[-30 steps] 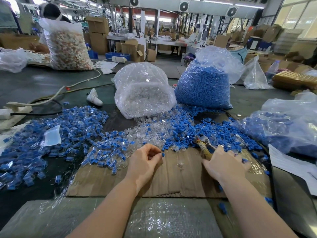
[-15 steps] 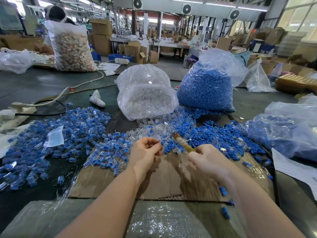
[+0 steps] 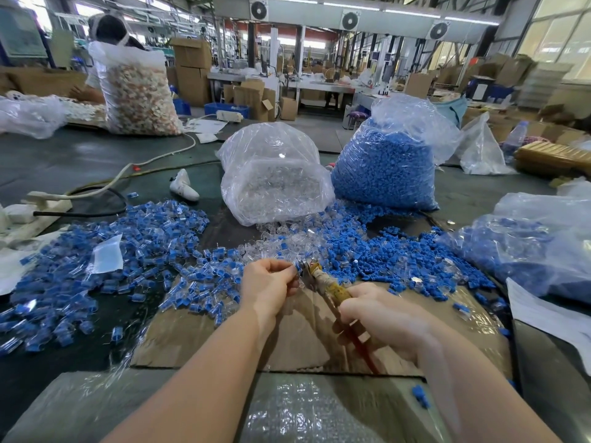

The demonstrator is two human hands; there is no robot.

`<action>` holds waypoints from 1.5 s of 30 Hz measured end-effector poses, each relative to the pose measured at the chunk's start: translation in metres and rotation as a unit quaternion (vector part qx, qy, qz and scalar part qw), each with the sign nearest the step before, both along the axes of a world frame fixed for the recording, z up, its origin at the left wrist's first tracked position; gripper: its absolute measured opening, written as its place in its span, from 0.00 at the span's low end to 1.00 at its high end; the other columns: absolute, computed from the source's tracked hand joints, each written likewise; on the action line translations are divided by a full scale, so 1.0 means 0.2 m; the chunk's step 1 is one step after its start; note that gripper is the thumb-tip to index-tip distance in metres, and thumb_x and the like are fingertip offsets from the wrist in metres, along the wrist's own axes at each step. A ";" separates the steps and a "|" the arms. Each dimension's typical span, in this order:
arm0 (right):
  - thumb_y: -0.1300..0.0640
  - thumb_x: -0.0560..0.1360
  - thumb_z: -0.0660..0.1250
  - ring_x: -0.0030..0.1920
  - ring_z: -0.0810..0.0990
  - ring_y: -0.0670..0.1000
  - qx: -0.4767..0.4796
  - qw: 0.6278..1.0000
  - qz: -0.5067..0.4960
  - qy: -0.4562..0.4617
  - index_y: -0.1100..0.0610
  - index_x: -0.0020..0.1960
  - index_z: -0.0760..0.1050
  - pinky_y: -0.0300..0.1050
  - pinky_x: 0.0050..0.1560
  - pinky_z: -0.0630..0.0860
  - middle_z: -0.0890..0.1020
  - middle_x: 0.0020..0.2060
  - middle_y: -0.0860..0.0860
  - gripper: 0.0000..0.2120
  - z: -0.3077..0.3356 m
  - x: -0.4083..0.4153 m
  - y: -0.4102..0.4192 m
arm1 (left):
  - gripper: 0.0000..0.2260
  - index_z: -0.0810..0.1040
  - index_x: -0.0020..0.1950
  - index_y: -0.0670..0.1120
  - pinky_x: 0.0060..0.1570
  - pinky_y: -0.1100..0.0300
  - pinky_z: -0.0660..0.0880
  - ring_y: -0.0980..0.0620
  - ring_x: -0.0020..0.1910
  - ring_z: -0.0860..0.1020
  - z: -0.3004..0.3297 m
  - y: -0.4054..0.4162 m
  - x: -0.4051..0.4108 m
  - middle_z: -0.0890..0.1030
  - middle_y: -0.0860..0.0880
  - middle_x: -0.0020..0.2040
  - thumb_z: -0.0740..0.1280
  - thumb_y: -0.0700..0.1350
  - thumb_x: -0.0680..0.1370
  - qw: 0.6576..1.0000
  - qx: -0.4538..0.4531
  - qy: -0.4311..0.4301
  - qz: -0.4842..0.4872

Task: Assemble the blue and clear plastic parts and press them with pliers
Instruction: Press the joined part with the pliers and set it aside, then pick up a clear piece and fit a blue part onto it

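**Pliers meet the part at mid-frame**

I see my left hand (image 3: 268, 286) curled at the centre of the frame, fingertips pinching a small blue and clear part (image 3: 298, 270). My right hand (image 3: 380, 318), lower right of centre, is wrapped around the taped handles of the pliers (image 3: 327, 284); their nose reaches the part, though I cannot tell how far the jaws have come together. Both hands sit above a cardboard sheet (image 3: 204, 334). Assembled pieces (image 3: 105, 251) spread across the left; loose blue caps (image 3: 399, 254) lie right of centre. Behind stand a bag of clear parts (image 3: 275, 177) and a bag of blue caps (image 3: 383, 167).
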State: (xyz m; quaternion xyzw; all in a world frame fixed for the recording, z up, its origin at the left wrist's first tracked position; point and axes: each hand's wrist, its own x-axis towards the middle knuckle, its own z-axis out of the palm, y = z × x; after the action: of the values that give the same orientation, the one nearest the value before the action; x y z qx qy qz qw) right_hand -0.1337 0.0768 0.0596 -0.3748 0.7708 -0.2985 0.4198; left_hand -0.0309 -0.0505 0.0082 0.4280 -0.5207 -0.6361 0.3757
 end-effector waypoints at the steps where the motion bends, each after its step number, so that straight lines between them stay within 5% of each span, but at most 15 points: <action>1: 0.62 0.73 0.58 0.43 0.76 0.56 0.002 1.000 0.003 -0.002 0.58 0.44 0.67 0.50 0.45 0.69 0.75 0.43 0.57 0.02 0.00 0.00 0.00 | 0.02 0.78 0.45 0.39 0.33 0.64 0.78 0.53 0.32 0.79 0.00 0.00 0.00 0.80 0.44 0.37 0.67 0.34 0.75 1.000 0.006 0.000 0.001; 8: 0.66 0.72 0.57 0.42 0.76 0.55 -0.011 1.000 0.010 -0.019 0.57 0.38 0.66 0.48 0.43 0.68 0.73 0.41 0.57 0.07 0.02 0.01 0.01 | 0.03 0.78 0.43 0.41 0.34 0.63 0.77 0.53 0.32 0.78 0.02 0.01 -0.01 0.80 0.44 0.37 0.67 0.35 0.75 1.000 0.013 -0.012 0.010; 17: 0.66 0.73 0.57 0.44 0.76 0.55 -0.003 0.999 0.031 -0.008 0.58 0.43 0.67 0.52 0.47 0.71 0.74 0.43 0.57 0.04 0.04 0.01 0.02 | 0.03 0.78 0.43 0.40 0.32 0.66 0.77 0.53 0.32 0.78 0.04 0.02 -0.02 0.80 0.43 0.38 0.67 0.33 0.75 0.999 0.033 0.000 0.023; 22: 0.65 0.74 0.56 0.39 0.74 0.52 -0.009 0.998 0.053 0.026 0.57 0.42 0.67 0.41 0.36 0.69 0.73 0.40 0.55 0.05 0.06 0.03 0.02 | 0.04 0.78 0.42 0.40 0.28 0.66 0.76 0.54 0.29 0.77 0.03 0.04 -0.03 0.79 0.44 0.36 0.67 0.33 0.75 0.997 0.062 0.019 0.034; 32: 0.65 0.72 0.59 0.29 0.68 0.48 -0.047 0.997 0.036 0.058 0.57 0.40 0.70 0.43 0.32 0.65 0.72 0.33 0.51 0.05 -0.02 0.03 0.02 | 0.04 0.78 0.42 0.41 0.29 0.63 0.77 0.54 0.29 0.77 0.00 0.05 -0.04 0.80 0.43 0.37 0.66 0.34 0.75 0.996 0.072 0.031 0.043; 36: 0.66 0.67 0.67 0.37 0.76 0.50 -0.102 0.993 -0.046 0.023 0.58 0.62 0.74 0.44 0.38 0.72 0.78 0.49 0.57 0.23 -0.08 0.00 0.01 | 0.03 0.77 0.42 0.42 0.27 0.63 0.73 0.56 0.27 0.77 0.00 0.03 -0.01 0.79 0.47 0.32 0.67 0.37 0.76 0.998 -0.015 -0.023 0.062; 40: 0.60 0.69 0.67 0.51 0.75 0.54 -0.089 0.966 -0.105 0.219 0.57 0.68 0.68 0.48 0.48 0.74 0.76 0.56 0.55 0.27 -0.12 -0.10 0.01 | 0.03 0.78 0.45 0.50 0.30 0.66 0.66 0.60 0.35 0.74 0.01 -0.02 0.12 0.78 0.54 0.37 0.66 0.43 0.77 0.919 -0.268 -0.269 0.109; 42: 0.56 0.71 0.65 0.59 0.71 0.55 -0.033 0.927 -0.125 0.352 0.54 0.67 0.67 0.53 0.59 0.71 0.74 0.58 0.54 0.25 -0.12 -0.14 0.01 | 0.05 0.79 0.49 0.51 0.36 0.61 0.71 0.54 0.40 0.75 0.01 -0.06 0.19 0.80 0.52 0.43 0.65 0.45 0.78 0.865 -0.324 -0.355 0.145; 45: 0.50 0.74 0.64 0.62 0.68 0.56 0.023 0.888 -0.135 0.438 0.52 0.67 0.67 0.52 0.61 0.66 0.72 0.59 0.55 0.22 -0.12 -0.19 0.02 | 0.08 0.80 0.54 0.52 0.50 0.52 0.69 0.48 0.50 0.74 0.00 -0.12 0.25 0.80 0.49 0.51 0.64 0.45 0.79 0.807 -0.362 -0.436 0.166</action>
State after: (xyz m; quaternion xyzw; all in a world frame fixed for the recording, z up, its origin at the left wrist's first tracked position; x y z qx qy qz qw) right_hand -0.1707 0.0815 0.0351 -0.3503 0.9262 -0.1393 0.0037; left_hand 0.0186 -0.0749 0.0078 0.5728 -0.7434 -0.0764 0.3366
